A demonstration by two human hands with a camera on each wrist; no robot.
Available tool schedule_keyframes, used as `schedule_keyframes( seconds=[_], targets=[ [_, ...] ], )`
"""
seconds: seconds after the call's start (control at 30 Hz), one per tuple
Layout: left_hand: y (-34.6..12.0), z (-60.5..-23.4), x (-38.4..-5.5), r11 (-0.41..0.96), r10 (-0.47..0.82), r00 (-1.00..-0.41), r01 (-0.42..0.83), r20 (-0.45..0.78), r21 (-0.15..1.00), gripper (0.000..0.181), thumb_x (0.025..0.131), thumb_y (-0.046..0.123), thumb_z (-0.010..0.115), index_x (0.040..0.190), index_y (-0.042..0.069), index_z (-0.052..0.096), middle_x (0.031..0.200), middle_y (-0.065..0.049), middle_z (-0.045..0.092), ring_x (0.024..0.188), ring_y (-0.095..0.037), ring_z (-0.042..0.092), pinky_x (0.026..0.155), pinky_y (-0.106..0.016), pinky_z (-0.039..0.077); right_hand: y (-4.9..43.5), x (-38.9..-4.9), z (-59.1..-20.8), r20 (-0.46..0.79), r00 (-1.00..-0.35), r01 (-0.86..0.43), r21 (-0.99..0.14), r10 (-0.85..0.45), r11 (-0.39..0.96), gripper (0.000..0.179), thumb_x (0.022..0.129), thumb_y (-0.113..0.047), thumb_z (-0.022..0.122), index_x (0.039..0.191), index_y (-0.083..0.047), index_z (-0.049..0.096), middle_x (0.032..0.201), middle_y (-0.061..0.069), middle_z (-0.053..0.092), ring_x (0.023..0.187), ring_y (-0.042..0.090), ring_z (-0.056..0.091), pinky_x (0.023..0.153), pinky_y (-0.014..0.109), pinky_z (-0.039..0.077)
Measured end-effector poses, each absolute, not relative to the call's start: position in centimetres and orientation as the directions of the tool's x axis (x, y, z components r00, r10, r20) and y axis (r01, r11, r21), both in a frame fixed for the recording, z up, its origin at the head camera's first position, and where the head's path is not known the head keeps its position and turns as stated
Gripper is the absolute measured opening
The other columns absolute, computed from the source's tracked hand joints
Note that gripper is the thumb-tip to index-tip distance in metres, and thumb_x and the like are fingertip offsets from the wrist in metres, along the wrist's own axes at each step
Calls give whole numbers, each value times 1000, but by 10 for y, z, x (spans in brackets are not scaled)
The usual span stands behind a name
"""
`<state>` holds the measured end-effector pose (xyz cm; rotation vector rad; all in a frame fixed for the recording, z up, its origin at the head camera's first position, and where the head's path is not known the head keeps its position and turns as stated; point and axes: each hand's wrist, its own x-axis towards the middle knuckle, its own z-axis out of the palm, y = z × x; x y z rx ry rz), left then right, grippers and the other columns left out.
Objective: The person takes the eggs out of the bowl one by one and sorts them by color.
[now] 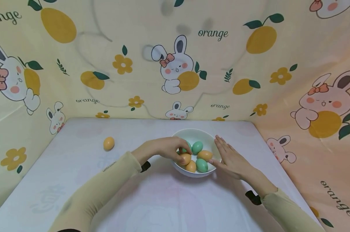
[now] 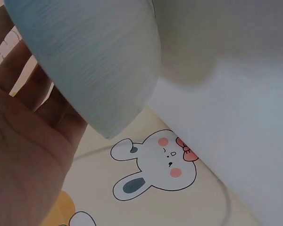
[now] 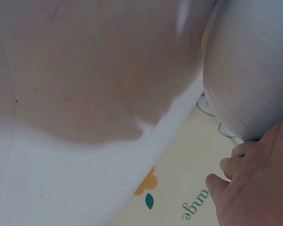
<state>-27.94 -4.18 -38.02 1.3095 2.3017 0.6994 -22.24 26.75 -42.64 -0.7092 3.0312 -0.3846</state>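
Note:
A white bowl point(image 1: 193, 175) stands on the table with several green and orange eggs inside. My left hand point(image 1: 172, 148) reaches over its left rim, and its thumb and fingers pinch an orange egg point(image 1: 185, 159). Partly behind those fingers lies a green egg point(image 1: 188, 146). Along the right rim my right hand point(image 1: 230, 160) rests with fingers straight, its thumb by another orange egg point(image 1: 205, 155). Both wrist views show the bowl's outer wall point(image 2: 99, 70) close beside the hand; the eggs are hidden there.
One orange egg point(image 1: 108, 143) lies alone at the back left of the white table point(image 1: 151, 203). Upright cloth point(image 1: 128, 87) printed with rabbits and oranges borders the table at the back and both sides.

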Motion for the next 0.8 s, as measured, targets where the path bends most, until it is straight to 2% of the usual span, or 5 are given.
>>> schedule_keyframes(
  seconds=[0.13,0.27,0.4,0.5,0.8],
  targets=[
    [-46,-383,-278,406,871,-490,688,-27,601,40,92,21,81,130,10,72,128,-1,68,107,-12,63,99,-38,53,267,-222,-426,46,-900,-430,-245,-433,869,96,103,-62,49,164,4,14,173,18,8,158,41,12,125,59,18],
    [-50,-387,-276,396,851,-523,700,49,595,41,94,25,79,132,11,71,129,1,67,108,-11,62,95,-40,54,268,-222,-426,37,-903,-423,-247,-428,872,96,103,-62,49,164,3,13,173,18,7,158,40,12,125,58,17],
    [-55,-389,-274,350,819,-550,704,162,619,41,93,20,80,132,11,70,131,-1,66,108,-13,62,93,-48,56,268,-223,-427,43,-904,-423,-243,-425,873,97,103,-62,49,164,4,13,173,18,7,158,40,12,125,58,17],
    [-61,-391,-272,318,778,-579,699,245,640,43,91,19,82,132,10,70,131,-1,66,108,-13,62,91,-49,56,267,-223,-427,50,-904,-422,-246,-424,872,97,103,-62,49,164,4,13,173,19,8,158,40,12,125,58,17],
    [-87,-398,-270,286,608,-683,665,405,690,49,86,14,87,131,7,70,132,-3,66,110,-17,64,98,-39,54,267,-222,-427,42,-904,-422,-251,-425,871,96,103,-61,49,164,4,12,173,19,8,158,41,11,125,58,17]
  ],
)
